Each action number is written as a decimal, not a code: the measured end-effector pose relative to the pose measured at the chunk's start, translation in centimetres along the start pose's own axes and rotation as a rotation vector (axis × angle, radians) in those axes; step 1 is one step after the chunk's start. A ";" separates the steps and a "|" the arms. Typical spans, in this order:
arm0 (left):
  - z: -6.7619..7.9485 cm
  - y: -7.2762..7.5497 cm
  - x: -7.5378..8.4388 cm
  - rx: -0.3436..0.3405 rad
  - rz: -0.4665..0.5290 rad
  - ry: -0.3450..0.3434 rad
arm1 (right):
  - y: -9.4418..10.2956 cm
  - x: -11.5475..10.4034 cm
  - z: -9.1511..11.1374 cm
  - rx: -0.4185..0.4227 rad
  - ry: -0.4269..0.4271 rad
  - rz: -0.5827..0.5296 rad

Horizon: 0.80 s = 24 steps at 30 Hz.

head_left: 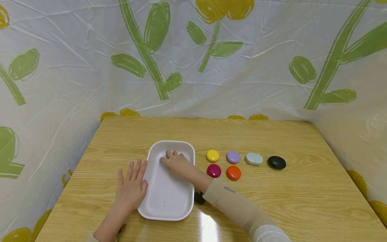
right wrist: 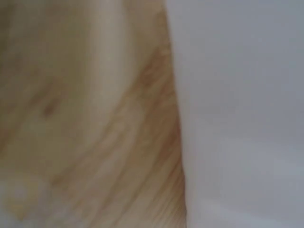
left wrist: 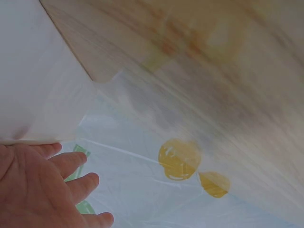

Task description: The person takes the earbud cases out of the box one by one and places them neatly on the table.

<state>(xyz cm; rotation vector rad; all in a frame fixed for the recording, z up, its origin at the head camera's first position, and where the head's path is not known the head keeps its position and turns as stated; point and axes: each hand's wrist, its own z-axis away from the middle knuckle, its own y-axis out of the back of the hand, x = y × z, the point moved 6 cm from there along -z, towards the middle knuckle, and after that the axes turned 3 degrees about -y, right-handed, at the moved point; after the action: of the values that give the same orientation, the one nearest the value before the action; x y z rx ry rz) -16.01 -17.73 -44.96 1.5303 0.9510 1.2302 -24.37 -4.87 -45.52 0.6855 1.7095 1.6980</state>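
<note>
A white tray (head_left: pixel 164 213) lies on the table in the head view. Inside its far end, my right hand (head_left: pixel 178 164) reaches down with bent fingers round a small blue piece (head_left: pixel 167 156), mostly hidden under them. Along the tray's left side rests my left hand (head_left: pixel 130 191), fingers straight and spread; the left wrist view shows its fingers (left wrist: pixel 83 186) beside the white wall. To the tray's right lie smooth rounded pieces: yellow (head_left: pixel 213 155), lilac (head_left: pixel 233 157), pale grey-green (head_left: pixel 254 158), black (head_left: pixel 276 162), magenta (head_left: pixel 214 170) and orange (head_left: pixel 233 172).
The wooden table (head_left: pixel 290 205) runs back to a white curtain (head_left: pixel 257 77) with green and yellow flower print, which hangs on the sides too. A small dark object (head_left: pixel 199 198) shows under the right forearm, against the tray's right wall.
</note>
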 end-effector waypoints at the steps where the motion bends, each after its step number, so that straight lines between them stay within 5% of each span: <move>1: 0.0 0.0 0.0 0.001 -0.001 0.001 | 0.0 0.0 0.1 0.003 0.009 0.009; 11: 0.0 -0.2 -0.1 0.005 -0.008 0.001 | 3.0 -0.1 2.1 0.051 0.049 0.092; 19: -0.1 -0.3 -0.2 0.051 0.013 -0.014 | 6.9 1.6 6.0 0.143 0.096 0.050; 24: -0.1 -0.1 0.0 0.018 0.015 0.001 | 8.3 3.4 8.9 0.180 0.092 0.034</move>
<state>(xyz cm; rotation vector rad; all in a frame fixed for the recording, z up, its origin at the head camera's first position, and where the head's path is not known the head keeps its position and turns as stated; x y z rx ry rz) -16.13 -17.68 -45.07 1.5534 0.9550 1.2362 -20.62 3.96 -37.24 0.7304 1.9433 1.6343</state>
